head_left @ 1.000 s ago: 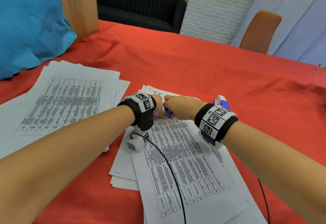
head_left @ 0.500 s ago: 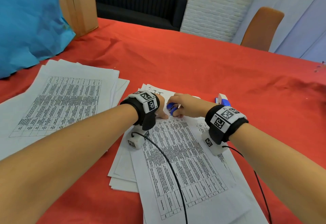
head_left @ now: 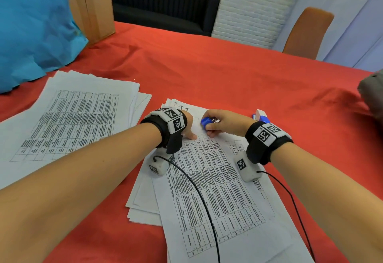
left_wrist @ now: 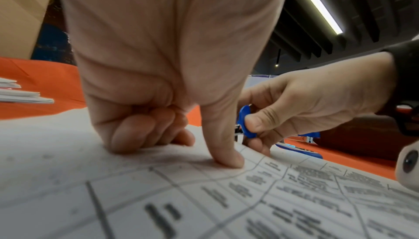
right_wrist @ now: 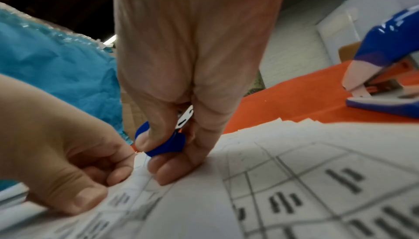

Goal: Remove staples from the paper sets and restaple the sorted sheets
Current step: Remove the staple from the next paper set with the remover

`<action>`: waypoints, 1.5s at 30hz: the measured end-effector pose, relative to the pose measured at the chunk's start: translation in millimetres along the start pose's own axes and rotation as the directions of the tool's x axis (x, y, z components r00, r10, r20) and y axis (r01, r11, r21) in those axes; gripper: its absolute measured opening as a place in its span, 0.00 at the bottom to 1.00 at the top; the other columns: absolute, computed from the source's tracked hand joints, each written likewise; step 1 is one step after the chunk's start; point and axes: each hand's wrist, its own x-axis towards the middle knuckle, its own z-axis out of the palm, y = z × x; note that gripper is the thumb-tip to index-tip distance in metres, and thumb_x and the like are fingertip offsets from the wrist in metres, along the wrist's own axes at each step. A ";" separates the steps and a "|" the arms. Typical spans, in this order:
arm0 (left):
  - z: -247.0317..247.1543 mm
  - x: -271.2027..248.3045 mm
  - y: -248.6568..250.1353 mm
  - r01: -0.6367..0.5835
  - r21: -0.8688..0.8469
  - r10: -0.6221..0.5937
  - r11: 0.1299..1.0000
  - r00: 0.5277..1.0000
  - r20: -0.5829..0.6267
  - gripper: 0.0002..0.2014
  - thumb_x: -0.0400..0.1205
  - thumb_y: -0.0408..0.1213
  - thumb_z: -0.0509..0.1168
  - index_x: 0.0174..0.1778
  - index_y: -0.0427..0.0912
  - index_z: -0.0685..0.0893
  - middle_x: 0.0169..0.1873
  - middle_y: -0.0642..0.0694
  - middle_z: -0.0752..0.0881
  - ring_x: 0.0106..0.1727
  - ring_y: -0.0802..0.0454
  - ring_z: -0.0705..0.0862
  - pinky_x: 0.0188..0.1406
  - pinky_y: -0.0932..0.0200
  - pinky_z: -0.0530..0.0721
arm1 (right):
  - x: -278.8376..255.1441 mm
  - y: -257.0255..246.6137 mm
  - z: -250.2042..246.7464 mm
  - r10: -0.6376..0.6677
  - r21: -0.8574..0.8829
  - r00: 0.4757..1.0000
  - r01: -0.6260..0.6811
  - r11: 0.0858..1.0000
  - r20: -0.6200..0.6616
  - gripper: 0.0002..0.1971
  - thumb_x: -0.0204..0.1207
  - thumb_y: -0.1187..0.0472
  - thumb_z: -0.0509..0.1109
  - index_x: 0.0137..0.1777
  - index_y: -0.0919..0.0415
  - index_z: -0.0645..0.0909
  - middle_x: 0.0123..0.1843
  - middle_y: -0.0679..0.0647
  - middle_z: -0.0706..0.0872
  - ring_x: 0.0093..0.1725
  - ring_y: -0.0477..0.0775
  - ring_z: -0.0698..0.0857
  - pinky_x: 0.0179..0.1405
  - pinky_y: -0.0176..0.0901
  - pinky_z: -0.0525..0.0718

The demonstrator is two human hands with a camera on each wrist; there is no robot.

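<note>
A printed paper set [head_left: 207, 169] lies on the red tablecloth in front of me. My left hand [head_left: 187, 130] rests on its top left part, fingers curled under and thumb [left_wrist: 226, 155] pressing the sheet down. My right hand [head_left: 209, 125] pinches a small blue staple remover [head_left: 207, 121] between thumb and fingers at the paper's top edge, right beside the left hand. The right wrist view shows the staple remover [right_wrist: 163, 146] with its metal part between the fingers, just above a lifted paper edge. I cannot make out any staple.
A blue and white stapler [head_left: 261, 116] lies on the cloth just right of my right hand. A second pile of printed sheets [head_left: 72, 117] lies at the left. A blue bag [head_left: 31, 24] and cardboard box [head_left: 91, 3] stand far left; wrist cables cross the paper.
My right hand has drawn back a little to the right and turned, so the blue staple remover shows more. The left hand has stayed on the paper.
</note>
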 end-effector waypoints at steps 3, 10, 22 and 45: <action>-3.0 -3.5 -0.5 0.004 0.014 -0.004 1.000 1.000 0.022 0.25 0.80 0.61 0.60 0.52 0.38 0.78 0.37 0.45 0.79 0.39 0.47 0.77 0.24 0.61 0.66 | -8.2 7.0 -6.2 0.030 0.222 0.998 -0.019 0.975 -0.046 0.07 0.83 0.73 0.61 0.56 0.65 0.76 0.42 0.61 0.79 0.37 0.55 0.84 0.50 0.47 0.88; -0.1 3.5 -7.7 0.196 -0.974 0.070 -0.116 0.980 0.189 0.25 0.88 0.51 0.46 0.36 0.36 0.75 0.28 0.43 0.73 0.26 0.52 0.69 0.23 0.62 0.72 | -18.3 -31.3 1.3 -0.156 0.052 0.978 0.165 0.985 -0.142 0.10 0.82 0.70 0.64 0.61 0.71 0.75 0.46 0.58 0.79 0.38 0.52 0.82 0.48 0.40 0.88; 8.3 9.4 26.2 0.185 -0.692 0.072 -0.697 0.979 0.189 0.15 0.88 0.30 0.48 0.36 0.36 0.74 0.26 0.43 0.75 0.26 0.53 0.70 0.18 0.66 0.76 | -15.7 -47.2 -8.3 -0.243 -0.705 0.966 0.113 0.700 -0.087 0.18 0.77 0.60 0.71 0.65 0.64 0.76 0.58 0.59 0.76 0.56 0.59 0.77 0.54 0.47 0.73; 4.1 18.1 32.7 0.034 -0.543 -0.055 0.839 0.998 -0.022 0.24 0.73 0.45 0.75 0.59 0.34 0.79 0.46 0.41 0.82 0.46 0.42 0.83 0.50 0.51 0.84 | -11.8 -14.8 7.5 -0.047 -0.897 0.999 0.039 0.441 0.021 0.10 0.77 0.62 0.64 0.56 0.62 0.81 0.55 0.56 0.76 0.50 0.60 0.82 0.50 0.59 0.85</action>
